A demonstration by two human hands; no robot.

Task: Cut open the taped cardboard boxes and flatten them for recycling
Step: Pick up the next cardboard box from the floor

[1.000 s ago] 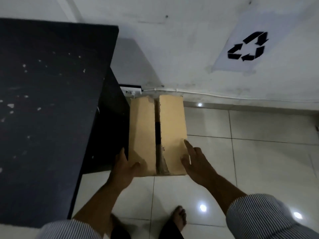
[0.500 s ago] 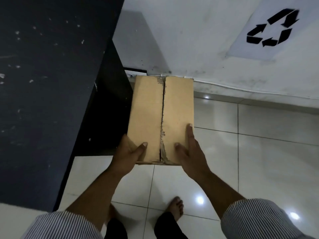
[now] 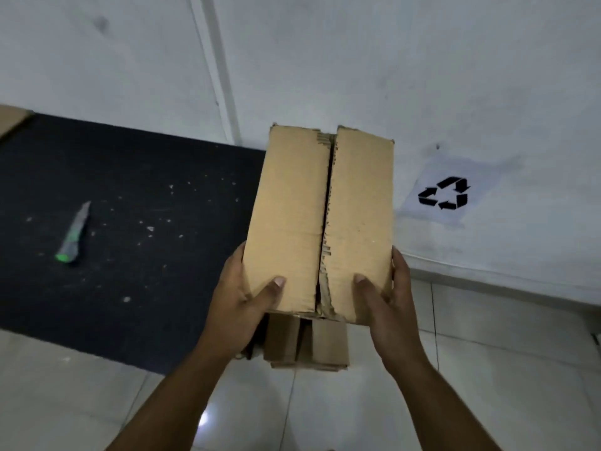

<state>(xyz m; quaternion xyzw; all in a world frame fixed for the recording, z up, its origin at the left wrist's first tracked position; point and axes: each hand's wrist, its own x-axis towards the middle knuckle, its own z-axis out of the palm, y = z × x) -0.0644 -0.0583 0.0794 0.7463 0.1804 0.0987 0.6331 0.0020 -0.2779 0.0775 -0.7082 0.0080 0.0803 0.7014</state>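
Note:
A tall brown cardboard box [image 3: 292,216] is held up in the air in front of me, its two top flaps meeting at a ragged slit down the middle. My left hand [image 3: 242,307] grips its left near corner, thumb on the top flap. My right hand [image 3: 387,304] grips the right near corner the same way. Loose bottom flaps hang below the near end. A grey utility knife [image 3: 74,234] with a green tip lies on the black table [image 3: 136,255], far left of the box.
A recycling sign [image 3: 444,197] is stuck low on the white wall to the right. Another piece of cardboard [image 3: 9,120] shows at the table's far left corner. White scraps dot the table top. Glossy white floor tiles [image 3: 487,369] lie below.
Both hands closed on the box where it stood on the floor beside the table and lifted it to table height. The view swung up, and the knife came into sight.

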